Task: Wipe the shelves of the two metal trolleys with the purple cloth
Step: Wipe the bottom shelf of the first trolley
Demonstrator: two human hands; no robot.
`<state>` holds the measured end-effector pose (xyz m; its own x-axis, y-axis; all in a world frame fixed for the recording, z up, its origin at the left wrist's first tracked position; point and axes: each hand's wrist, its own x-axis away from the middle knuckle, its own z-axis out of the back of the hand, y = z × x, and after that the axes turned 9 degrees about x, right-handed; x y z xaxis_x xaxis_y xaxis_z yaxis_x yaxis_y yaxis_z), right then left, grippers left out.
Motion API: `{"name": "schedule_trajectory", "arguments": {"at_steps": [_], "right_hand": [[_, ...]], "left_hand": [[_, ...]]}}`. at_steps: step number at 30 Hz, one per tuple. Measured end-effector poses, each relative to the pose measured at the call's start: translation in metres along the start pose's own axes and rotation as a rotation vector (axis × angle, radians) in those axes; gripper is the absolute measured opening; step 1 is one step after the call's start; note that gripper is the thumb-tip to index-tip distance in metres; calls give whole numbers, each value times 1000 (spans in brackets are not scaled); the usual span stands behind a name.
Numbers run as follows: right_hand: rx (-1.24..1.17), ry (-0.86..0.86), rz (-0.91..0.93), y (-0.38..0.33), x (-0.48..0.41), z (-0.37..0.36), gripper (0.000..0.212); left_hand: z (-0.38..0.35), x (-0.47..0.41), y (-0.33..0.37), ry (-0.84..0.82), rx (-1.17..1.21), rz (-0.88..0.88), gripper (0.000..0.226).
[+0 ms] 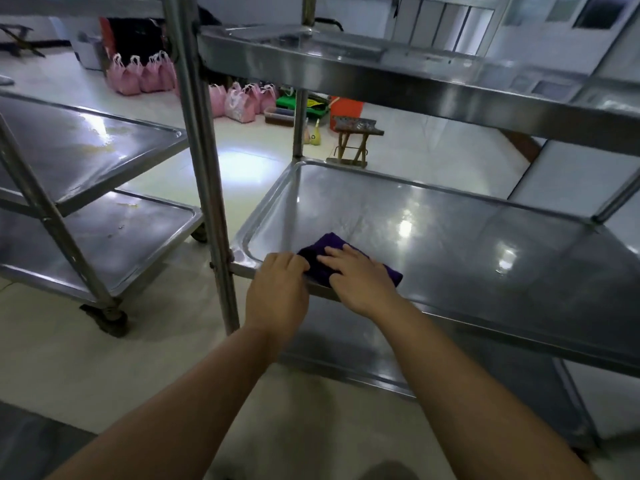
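Note:
A folded purple cloth (322, 252) lies at the near left corner of the middle shelf (467, 237) of the right metal trolley. My right hand (360, 278) lies flat on top of the cloth, fingers straight and pointing left. My left hand (278, 289) sits at the shelf's front rim, its fingers curled onto the cloth's left edge. A second metal trolley (86, 161) stands to the left, with stains on its two visible shelves.
The right trolley's upper shelf (381, 71) hangs over the working area, and its upright post (204, 161) stands just left of my hands. Pink bags (145, 74), a small wooden stool (353, 140) and boxes sit on the floor behind.

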<state>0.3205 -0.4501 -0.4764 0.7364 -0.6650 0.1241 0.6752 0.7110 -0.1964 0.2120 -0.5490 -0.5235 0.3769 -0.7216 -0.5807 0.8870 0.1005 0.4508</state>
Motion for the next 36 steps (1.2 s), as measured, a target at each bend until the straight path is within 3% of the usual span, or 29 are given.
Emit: {"name": "schedule_trajectory", "arguments": {"at_steps": [5, 14, 18, 21, 27, 32, 36], "right_hand": [[-5, 79, -126, 58, 41, 2, 50], [-24, 205, -502, 170, 111, 12, 49], [19, 207, -707, 194, 129, 18, 50], [68, 215, -760, 188, 124, 15, 52], [170, 240, -558, 125, 103, 2, 49], [170, 281, -331, 59, 74, -13, 45], [168, 320, -256, 51, 71, -23, 44]], "left_hand": [[-18, 5, 29, -73, -105, -150, 12], [-34, 12, 38, -31, -168, -87, 16], [-49, 11, 57, -179, -148, -257, 9], [-54, 7, 62, -187, -120, -237, 9], [-51, 8, 53, -128, -38, -233, 15], [-54, 13, 53, -43, 161, -130, 43], [-55, 15, 64, -46, 195, -86, 55]]}}
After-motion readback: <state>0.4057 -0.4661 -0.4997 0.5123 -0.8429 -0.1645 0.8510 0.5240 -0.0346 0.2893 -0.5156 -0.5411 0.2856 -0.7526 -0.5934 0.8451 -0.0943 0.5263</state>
